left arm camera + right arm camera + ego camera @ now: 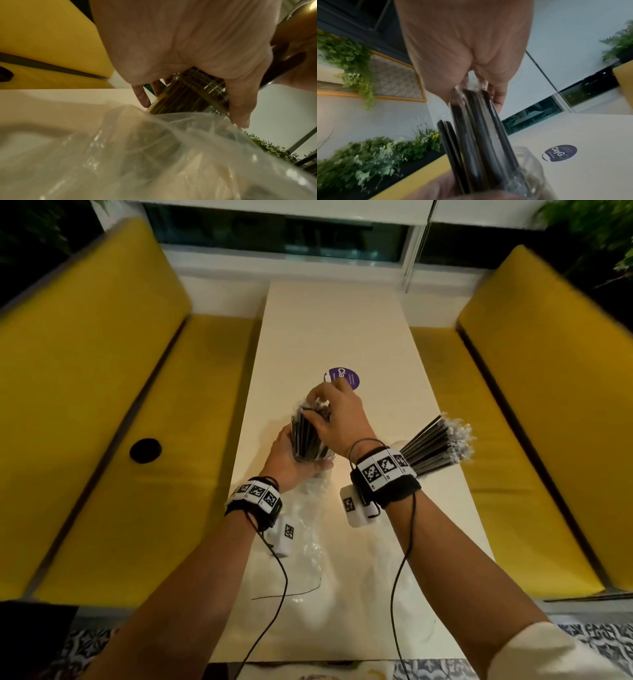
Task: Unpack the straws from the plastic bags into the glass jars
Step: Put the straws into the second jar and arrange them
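My left hand (297,454) grips a glass jar (310,445) from the left, tilted away from me above the table; in the left wrist view the fingers (240,108) curl round the jar (197,92). A bundle of black straws (308,433) in clear wrappers stands in it. My right hand (327,410) grips the tops of these straws from above; in the right wrist view the straws (479,128) run from the hand down into the jar (530,170). A second jar full of black straws (436,445) stands at the right, partly hidden by my right wrist.
A crumpled clear plastic bag (308,529) lies on the white table (342,320) under my left wrist, and fills the foreground as the bag (154,155). A purple round sticker (346,378) is beyond the hands. Yellow benches (120,405) flank the table.
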The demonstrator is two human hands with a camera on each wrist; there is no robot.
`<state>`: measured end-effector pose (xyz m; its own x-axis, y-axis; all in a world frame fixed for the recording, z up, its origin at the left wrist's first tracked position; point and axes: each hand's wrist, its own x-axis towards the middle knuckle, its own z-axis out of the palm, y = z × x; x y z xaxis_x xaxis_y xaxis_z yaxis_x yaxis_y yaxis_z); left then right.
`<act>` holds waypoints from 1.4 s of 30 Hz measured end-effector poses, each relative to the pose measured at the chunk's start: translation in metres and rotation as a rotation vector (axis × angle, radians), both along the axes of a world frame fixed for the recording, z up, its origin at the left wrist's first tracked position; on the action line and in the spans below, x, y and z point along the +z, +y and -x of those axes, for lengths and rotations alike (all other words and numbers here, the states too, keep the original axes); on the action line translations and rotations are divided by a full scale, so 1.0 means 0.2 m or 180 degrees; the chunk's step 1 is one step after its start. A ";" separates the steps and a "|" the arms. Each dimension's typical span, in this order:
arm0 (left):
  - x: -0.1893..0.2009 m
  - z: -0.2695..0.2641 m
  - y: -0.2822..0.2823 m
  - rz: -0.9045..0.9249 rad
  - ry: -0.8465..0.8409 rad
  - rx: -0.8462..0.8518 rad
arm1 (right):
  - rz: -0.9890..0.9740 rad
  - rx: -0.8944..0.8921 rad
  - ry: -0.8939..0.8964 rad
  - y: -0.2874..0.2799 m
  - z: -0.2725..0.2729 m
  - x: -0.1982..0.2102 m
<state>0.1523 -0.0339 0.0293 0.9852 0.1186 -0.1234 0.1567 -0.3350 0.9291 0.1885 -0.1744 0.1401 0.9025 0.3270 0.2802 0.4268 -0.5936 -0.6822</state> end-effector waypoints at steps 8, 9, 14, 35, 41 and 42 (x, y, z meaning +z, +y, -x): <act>0.03 0.02 -0.01 0.0263 0.0121 -0.0052 | 0.0192 -0.0557 -0.0022 -0.05 0.01 0.01; 0.04 0.02 -0.01 0.0243 0.0165 -0.0032 | 0.0232 -0.0355 -0.0019 -0.04 -0.01 0.04; 0.01 0.01 -0.03 0.0294 0.0151 0.0013 | 0.0490 0.0503 0.0301 0.02 -0.07 0.08; -0.01 0.01 -0.01 0.0266 0.0145 -0.0158 | 0.0034 -0.0426 0.0351 0.00 0.15 -0.12; 0.00 0.01 -0.02 0.0340 0.0269 0.0022 | 0.0672 -0.0397 -0.0253 0.05 0.08 -0.06; 0.00 0.02 -0.02 0.0388 0.0316 0.0055 | 0.0694 -0.0293 -0.0299 0.07 0.05 -0.05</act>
